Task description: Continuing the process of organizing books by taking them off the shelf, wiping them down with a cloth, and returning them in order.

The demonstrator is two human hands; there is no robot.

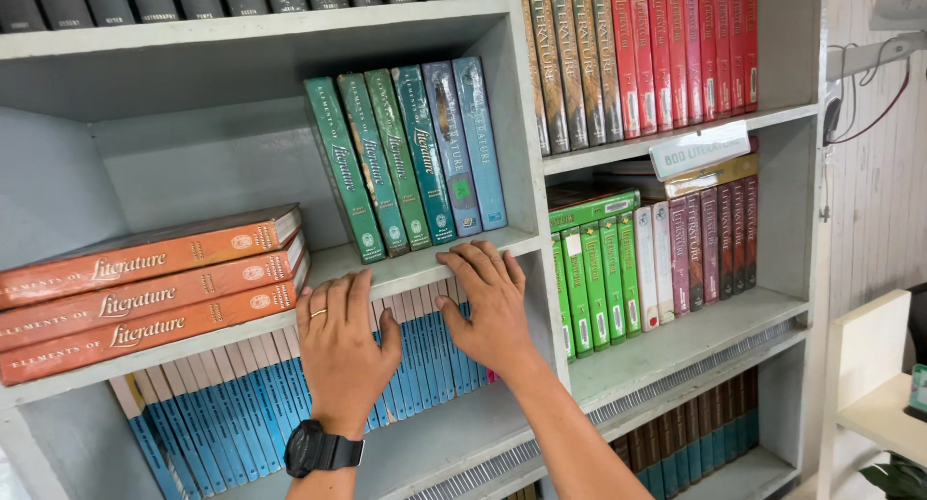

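My left hand point(340, 344), with a ring and a black wristwatch, lies flat with its fingers on the front edge of a grey shelf board point(328, 266) and over a row of thin blue books point(237, 403) below. My right hand point(491, 302) rests the same way further right, fingertips on the shelf edge just under several green and blue books point(410, 157) that lean to the left. Neither hand holds anything. A stack of three orange books point(145, 292) lies flat on the same shelf, left of my left hand.
The grey bookcase has an upright divider point(526, 191) right of my right hand. Beyond it stand brown and red books point(642, 56), green, white and maroon books point(657, 259) and a white label card point(697, 151). A white wall and a small white stand point(869, 365) are at far right.
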